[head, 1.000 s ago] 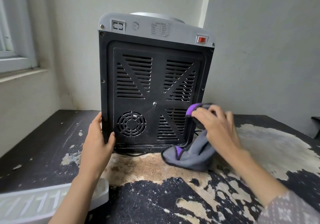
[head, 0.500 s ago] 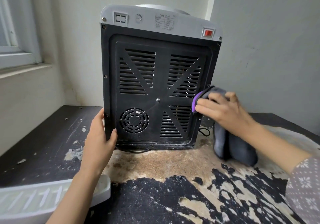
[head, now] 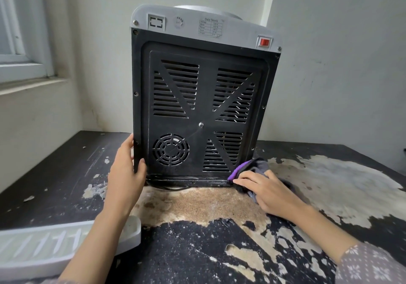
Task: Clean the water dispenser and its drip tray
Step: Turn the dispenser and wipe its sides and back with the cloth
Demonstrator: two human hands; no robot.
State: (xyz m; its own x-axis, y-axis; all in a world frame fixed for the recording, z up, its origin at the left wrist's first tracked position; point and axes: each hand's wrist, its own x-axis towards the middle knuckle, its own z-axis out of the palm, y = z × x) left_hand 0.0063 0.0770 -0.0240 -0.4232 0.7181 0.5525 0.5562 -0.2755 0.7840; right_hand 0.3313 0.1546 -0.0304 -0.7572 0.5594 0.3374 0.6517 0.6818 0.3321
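Observation:
The water dispenser (head: 202, 108) stands on the table with its black vented back panel toward me and a grey top with a red switch. My left hand (head: 126, 174) grips its lower left edge, thumb on the back panel. My right hand (head: 268, 192) presses a grey cloth with purple trim (head: 252, 166) against the dispenser's bottom right corner, fingers laid over the cloth. The white slotted drip tray (head: 39, 246) lies at the front left of the table, partly behind my left forearm.
The black table (head: 55, 169) has a worn, peeling top with bare brown and white patches. A black cord (head: 173, 188) pokes out under the dispenser's base. Walls close in behind and to the right; a window sill (head: 26, 86) runs at the left.
My right hand has carried the cloth from the mid right edge of the back panel down to the bottom right corner. My left hand stays on the left edge.

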